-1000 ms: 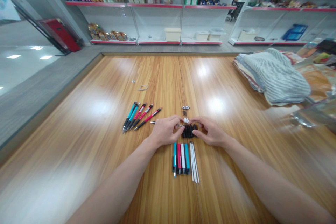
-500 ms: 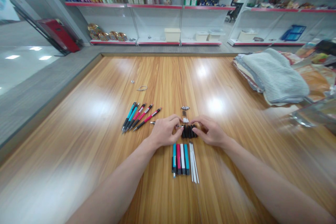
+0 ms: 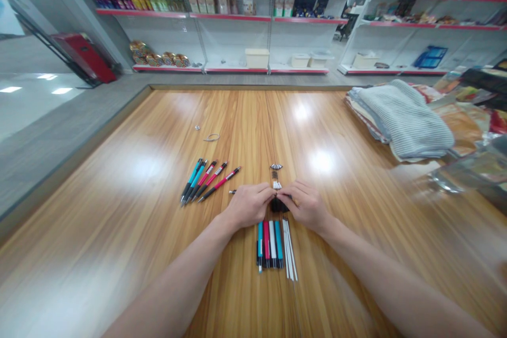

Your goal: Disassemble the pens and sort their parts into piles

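Black plastic pen parts (image 3: 279,204), a small tight cluster, lie just between the two hands, mostly hidden beneath the fingers. The left hand (image 3: 249,206) and the right hand (image 3: 304,207) are both narrow and curled, facing each other and nearly touching over that cluster; whether either one pinches a piece cannot be told from this view. From under the left hand, a slim silver-tipped pen (image 3: 232,191) pokes out towards a fan of teal and red mechanical pens (image 3: 208,182), which lies just beyond that hand. Nearer the body than the hands sits a neat row of teal, red and white pen barrels (image 3: 269,245), with thin white plastic sticks (image 3: 289,248) beside it, under the right hand. Just ahead of the fingers are small white pieces (image 3: 277,185), and further ahead a small silver metal clip (image 3: 276,167). The step in hand appears to be handling these small pen parts, and the next move would seem to call for a careful fingertip grip.
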A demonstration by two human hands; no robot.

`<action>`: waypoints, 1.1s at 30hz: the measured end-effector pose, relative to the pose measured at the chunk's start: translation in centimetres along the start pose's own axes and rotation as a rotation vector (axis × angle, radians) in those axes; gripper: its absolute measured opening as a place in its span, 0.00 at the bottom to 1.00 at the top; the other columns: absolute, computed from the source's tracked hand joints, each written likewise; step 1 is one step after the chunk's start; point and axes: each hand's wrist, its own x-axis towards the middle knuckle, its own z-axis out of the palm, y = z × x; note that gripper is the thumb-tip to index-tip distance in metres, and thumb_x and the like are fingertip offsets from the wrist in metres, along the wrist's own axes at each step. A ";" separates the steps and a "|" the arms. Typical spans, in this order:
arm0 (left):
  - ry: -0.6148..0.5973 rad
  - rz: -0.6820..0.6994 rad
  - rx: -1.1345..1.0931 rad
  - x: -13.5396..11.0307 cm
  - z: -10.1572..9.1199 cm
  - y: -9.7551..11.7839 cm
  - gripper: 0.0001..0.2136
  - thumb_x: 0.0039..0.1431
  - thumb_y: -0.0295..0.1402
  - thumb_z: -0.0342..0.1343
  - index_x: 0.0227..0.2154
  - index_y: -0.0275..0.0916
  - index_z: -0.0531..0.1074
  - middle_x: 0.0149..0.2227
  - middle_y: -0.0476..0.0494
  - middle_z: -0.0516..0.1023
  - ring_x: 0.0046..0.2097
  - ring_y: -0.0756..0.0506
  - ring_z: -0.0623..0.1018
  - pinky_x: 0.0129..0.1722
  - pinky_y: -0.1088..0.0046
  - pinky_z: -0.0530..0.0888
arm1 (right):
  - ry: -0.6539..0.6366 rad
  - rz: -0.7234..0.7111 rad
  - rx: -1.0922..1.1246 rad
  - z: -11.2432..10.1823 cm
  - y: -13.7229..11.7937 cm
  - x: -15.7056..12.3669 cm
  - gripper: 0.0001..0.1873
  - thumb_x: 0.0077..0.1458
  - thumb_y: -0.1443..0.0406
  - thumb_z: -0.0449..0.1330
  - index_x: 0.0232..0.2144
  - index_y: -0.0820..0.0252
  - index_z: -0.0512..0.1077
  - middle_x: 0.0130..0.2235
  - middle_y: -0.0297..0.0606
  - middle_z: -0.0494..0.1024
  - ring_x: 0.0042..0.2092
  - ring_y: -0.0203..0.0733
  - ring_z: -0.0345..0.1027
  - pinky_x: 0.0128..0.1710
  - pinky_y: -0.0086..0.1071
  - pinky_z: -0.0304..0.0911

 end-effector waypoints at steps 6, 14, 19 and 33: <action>0.002 -0.170 0.051 -0.1 0.4 -0.5 0.09 0.53 0.22 0.47 0.33 0.41 0.67 0.33 0.47 0.75 0.33 0.46 0.74 0.30 0.72 0.64 | 0.045 0.139 -0.005 -0.6 1.1 0.1 0.07 0.61 0.64 0.54 0.32 0.59 0.71 0.31 0.40 0.74 0.34 0.41 0.66 0.36 0.36 0.63; 0.138 -0.425 0.163 0.9 0.4 -1.2 0.07 0.60 0.26 0.45 0.31 0.41 0.66 0.32 0.46 0.75 0.31 0.46 0.74 0.25 0.72 0.58 | 0.157 0.505 -0.008 -0.2 5.0 2.0 0.16 0.57 0.55 0.55 0.27 0.60 0.73 0.26 0.36 0.75 0.26 0.38 0.66 0.26 0.31 0.60; 0.176 -0.479 0.180 1.3 0.4 -1.8 0.08 0.63 0.30 0.44 0.31 0.42 0.66 0.33 0.46 0.75 0.30 0.46 0.73 0.25 0.71 0.55 | 0.094 0.510 -0.137 0.6 5.2 3.2 0.14 0.54 0.57 0.57 0.22 0.59 0.69 0.23 0.34 0.73 0.25 0.37 0.66 0.24 0.29 0.56; 0.133 -0.451 0.177 1.2 0.3 -1.5 0.09 0.64 0.30 0.43 0.32 0.41 0.67 0.35 0.45 0.75 0.33 0.46 0.74 0.28 0.71 0.60 | 0.005 0.405 -0.324 0.9 4.5 3.2 0.12 0.53 0.60 0.57 0.20 0.58 0.67 0.24 0.34 0.72 0.29 0.38 0.65 0.27 0.29 0.52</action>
